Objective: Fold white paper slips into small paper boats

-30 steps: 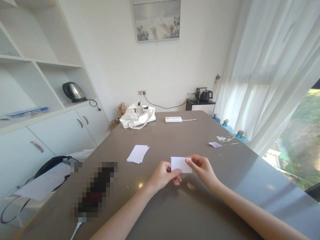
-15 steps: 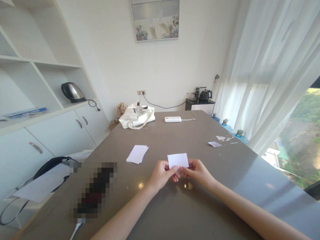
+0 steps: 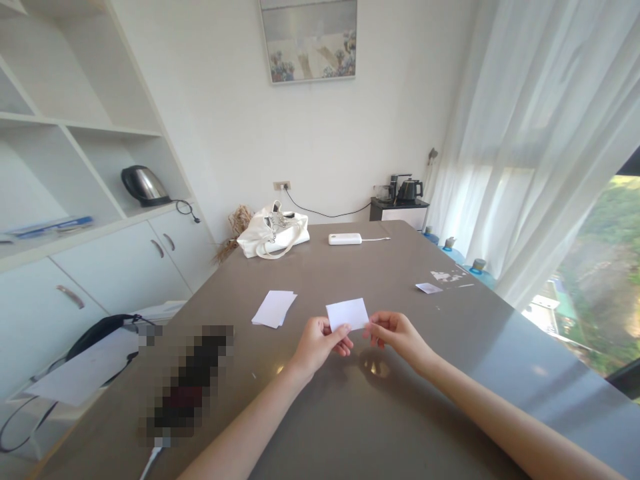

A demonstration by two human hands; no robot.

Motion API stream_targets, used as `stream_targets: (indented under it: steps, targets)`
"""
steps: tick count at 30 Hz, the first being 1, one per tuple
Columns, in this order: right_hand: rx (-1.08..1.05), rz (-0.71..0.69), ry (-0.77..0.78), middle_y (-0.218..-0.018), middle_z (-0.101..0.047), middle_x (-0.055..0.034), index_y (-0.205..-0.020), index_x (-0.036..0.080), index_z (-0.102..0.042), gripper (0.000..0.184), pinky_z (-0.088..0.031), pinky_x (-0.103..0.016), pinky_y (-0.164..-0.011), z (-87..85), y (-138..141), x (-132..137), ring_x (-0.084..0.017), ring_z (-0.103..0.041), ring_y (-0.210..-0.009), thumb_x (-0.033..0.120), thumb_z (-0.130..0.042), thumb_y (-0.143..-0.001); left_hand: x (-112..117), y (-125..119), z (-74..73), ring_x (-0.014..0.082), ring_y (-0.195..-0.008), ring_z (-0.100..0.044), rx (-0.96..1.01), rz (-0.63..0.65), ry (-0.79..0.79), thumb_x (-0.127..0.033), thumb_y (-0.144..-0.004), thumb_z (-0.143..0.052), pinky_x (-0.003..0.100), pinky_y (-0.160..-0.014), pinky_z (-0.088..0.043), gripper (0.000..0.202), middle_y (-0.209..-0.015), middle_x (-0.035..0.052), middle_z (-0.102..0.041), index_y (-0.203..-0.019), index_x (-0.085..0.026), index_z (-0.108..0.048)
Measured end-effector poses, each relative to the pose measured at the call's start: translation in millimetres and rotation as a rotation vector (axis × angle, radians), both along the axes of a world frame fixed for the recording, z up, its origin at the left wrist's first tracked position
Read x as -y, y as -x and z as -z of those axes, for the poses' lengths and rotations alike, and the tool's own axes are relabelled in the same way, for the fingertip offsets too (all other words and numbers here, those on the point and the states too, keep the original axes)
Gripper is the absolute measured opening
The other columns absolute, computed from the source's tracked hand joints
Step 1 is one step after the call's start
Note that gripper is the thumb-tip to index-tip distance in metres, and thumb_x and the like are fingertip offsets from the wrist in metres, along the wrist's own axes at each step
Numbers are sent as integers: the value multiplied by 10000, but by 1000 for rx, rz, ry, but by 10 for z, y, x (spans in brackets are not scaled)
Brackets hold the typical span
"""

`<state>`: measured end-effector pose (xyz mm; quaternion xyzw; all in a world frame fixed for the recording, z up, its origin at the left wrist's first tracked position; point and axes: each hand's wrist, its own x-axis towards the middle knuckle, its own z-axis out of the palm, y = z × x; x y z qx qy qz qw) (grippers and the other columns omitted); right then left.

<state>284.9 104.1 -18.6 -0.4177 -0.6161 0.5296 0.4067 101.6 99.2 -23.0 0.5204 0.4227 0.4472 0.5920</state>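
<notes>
Right of the paper pile (image 3: 274,309), the left hand (image 3: 314,345) pinches a white paper (image 3: 348,313) between thumb and fingers, seemingly to steady it, while the right hand (image 3: 400,337) curls by its lower right corner, whether gripping I cannot tell.

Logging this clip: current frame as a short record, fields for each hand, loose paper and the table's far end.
Left hand: pinches a white card
Right hand: at the card's right edge; contact unclear
Loose paper: overlapping white sheets left of the hands; smaller piece at right
Far end: white bag, with white device right of it
</notes>
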Motion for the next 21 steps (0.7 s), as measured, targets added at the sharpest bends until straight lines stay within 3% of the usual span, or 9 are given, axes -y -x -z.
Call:
stream_targets:
  steps: [3, 13, 21]
  targets:
    - [3, -78, 32, -624, -631, -39, -753, 105, -635, 356, -381, -215, -469, 27, 74, 38, -100, -508, -498, 456, -666, -705, 7, -25, 31, 101, -423, -582, 14, 33, -3, -446, -652, -725, 182, -429, -473, 378, -535, 48, -651, -662, -76, -651]
    - [-34, 28, -20, -584, -608, -17, -756, 97, -644, 300, -345, -214, -465, 53, 64, 25, -79, -445, -473, 389, -685, -696, 20, -19, 25, 104, -444, -593, -12, 71, 42, -458, -623, -743, 195, -460, -490, 418, -569, 49, -661, -762, -70, -670]
    - [-64, 80, -14, -606, -620, -21, -711, 119, -650, 257, -354, -227, -503, -30, 6, 20, -95, -464, -512, 371, -686, -681, -6, 17, -36, 97, -461, -598, -37, 60, 56, -421, -645, -739, 187, -483, -487, 353, -573, 43, -654, -664, -87, -627]
